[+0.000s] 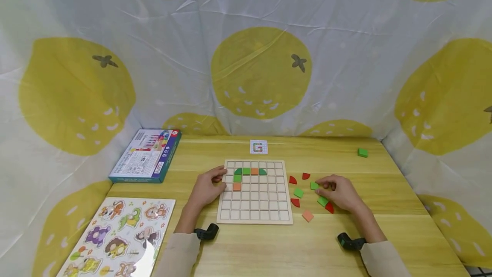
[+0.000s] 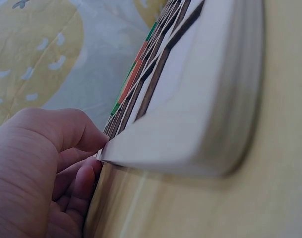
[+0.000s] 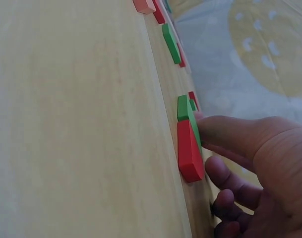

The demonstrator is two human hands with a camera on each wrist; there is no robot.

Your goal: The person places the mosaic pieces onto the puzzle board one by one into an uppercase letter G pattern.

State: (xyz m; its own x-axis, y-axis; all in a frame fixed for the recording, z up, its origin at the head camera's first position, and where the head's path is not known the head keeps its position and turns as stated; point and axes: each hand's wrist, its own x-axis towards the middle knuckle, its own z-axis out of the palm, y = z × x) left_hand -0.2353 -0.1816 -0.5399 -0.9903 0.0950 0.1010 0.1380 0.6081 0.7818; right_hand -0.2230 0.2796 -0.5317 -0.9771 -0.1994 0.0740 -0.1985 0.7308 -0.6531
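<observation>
A wooden grid board [image 1: 250,216] lies flat on the table, with several green and orange tiles in its upper left cells. My left hand [image 1: 207,188] grips the board's left edge; in the left wrist view its thumb [image 2: 86,133] presses that edge. To the right of the board, my right hand [image 1: 340,191] pinches a small green square tile [image 1: 314,185] between thumb and forefinger. Just below those fingers lie another green square tile [image 1: 322,201] and a red quarter-round tile [image 1: 329,207]. In the right wrist view the thumb [image 3: 230,133] partly hides behind the red tile [image 3: 188,153].
Loose red quarter-rounds [image 1: 295,202], a green square [image 1: 298,193] and an orange square [image 1: 308,216] lie right of the board. Behind it is a pattern card [image 1: 259,147]. Green pieces [image 1: 362,152] sit far right. A box [image 1: 146,157] and an animal puzzle board [image 1: 132,213] lie left.
</observation>
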